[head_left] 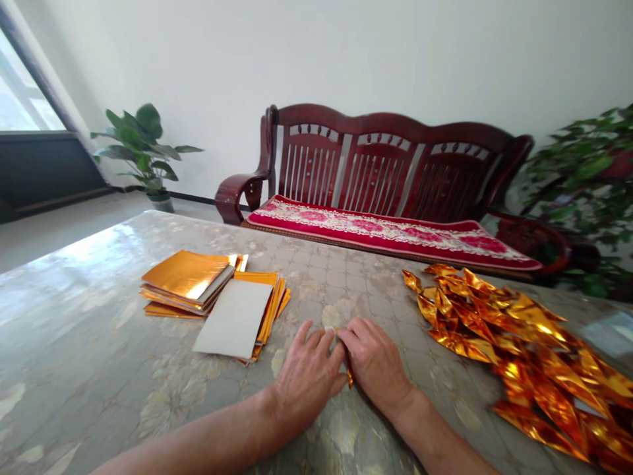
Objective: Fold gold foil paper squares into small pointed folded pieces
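Note:
Close together over the middle of the table, my left hand and my right hand pinch a small piece of gold foil paper between them. Most of it is hidden under the fingers; a narrow gold edge shows below. To the left lie stacks of foil sheets: one with its gold face up and one with a pale grey backing up. On the right spreads a heap of folded gold foil pieces, pointed at their ends.
The table has a patterned, glossy cover. Behind it stands a dark red wooden bench with a red floral cushion. Potted plants stand at the left and right. A blurred clear object sits at the right edge.

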The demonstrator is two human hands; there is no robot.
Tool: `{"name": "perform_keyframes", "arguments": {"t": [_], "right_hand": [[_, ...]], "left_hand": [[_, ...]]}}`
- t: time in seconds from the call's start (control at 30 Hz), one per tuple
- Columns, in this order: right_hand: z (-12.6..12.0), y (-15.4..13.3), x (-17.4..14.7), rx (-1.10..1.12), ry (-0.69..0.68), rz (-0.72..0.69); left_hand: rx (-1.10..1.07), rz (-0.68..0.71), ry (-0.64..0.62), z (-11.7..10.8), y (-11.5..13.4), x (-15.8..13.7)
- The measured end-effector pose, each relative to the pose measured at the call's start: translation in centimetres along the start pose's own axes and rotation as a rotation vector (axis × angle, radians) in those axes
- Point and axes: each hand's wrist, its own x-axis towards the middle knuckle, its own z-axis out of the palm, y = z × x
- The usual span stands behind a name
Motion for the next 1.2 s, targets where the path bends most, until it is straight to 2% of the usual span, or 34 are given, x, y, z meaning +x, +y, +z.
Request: {"name": "perform_keyframes", "arguments": {"t": [0.63, 1.2], "right_hand": [[-0.6, -0.1, -0.1, 0.132, -0.087, 0.029], [-1.4, 0.0, -0.1, 0.202, -0.143, 0.004]], "left_hand": [[0.015, -0.002, 0.009, 0.1, 0.0, -0.1], [0.011, 0.006, -0.039, -0.3, -0.1, 0.0]]}}
